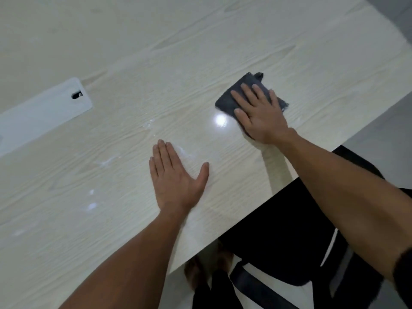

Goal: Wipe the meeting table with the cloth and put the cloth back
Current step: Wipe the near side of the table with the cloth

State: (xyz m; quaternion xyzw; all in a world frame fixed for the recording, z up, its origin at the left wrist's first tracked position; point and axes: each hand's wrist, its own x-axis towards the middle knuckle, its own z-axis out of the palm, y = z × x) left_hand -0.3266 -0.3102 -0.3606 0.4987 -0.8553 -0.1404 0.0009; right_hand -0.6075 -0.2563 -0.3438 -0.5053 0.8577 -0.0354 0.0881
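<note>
The meeting table (pixel 124 134) has a pale wood-grain top that fills most of the view. A dark grey cloth (pixel 231 94) lies flat on it at the right, near the table's front edge. My right hand (pixel 259 112) presses down on the cloth with fingers spread, covering most of it. My left hand (pixel 176 177) rests palm down on the bare tabletop, fingers together, thumb out, holding nothing. White smears (pixel 107 160) and small specks mark the surface left of my left hand.
A white cable-access flap (pixel 42 114) with a dark slot is set into the table at the left. A black chair (pixel 289 237) stands under the table's front edge at lower right. My feet show on the pale floor (pixel 383 134).
</note>
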